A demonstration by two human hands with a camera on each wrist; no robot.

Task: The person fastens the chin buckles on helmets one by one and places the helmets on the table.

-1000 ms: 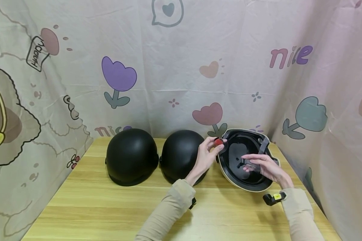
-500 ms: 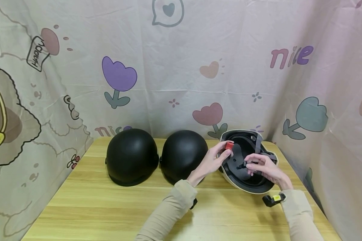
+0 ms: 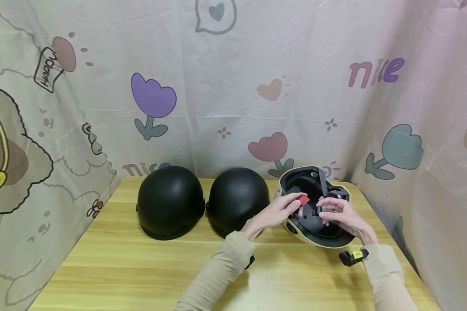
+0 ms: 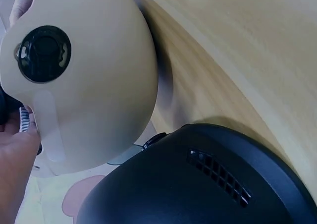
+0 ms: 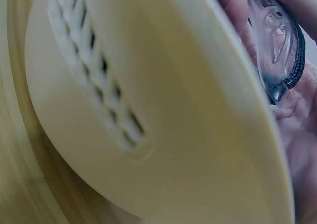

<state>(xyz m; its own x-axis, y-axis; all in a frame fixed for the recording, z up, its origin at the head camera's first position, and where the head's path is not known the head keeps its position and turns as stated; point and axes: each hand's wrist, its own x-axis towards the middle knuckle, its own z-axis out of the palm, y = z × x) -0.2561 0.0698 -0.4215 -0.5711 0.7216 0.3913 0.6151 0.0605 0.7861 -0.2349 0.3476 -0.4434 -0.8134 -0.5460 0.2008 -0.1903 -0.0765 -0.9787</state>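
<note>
A cream helmet (image 3: pixel 310 240) lies with its black padded inside facing up in the head view; the left wrist view shows its shell (image 4: pixel 109 60) and a round black side fitting (image 4: pixel 45 53). My left hand (image 3: pixel 274 211) pinches a small red buckle piece (image 3: pixel 303 199) over the helmet's left rim. My right hand (image 3: pixel 345 216), above the helmet's opening, pinches a small black buckle end (image 3: pixel 318 211). In the right wrist view a clear plastic chin cup (image 5: pixel 270 35) with black cord lies against the right hand (image 5: pixel 302 100). A grey strap (image 3: pixel 322 181) crosses the rim behind.
Two black helmets stand dome up to the left, one in the middle (image 3: pixel 235 194) and one farther left (image 3: pixel 171 203). All sit on a wooden table (image 3: pixel 140 272). A printed cloth (image 3: pixel 218 86) hangs behind and at both sides.
The left hand has moved right and slightly down with the red buckle piece, toward the right hand. The helmet has turned and shifted slightly left, showing its side fitting; the grey strap moved left.
</note>
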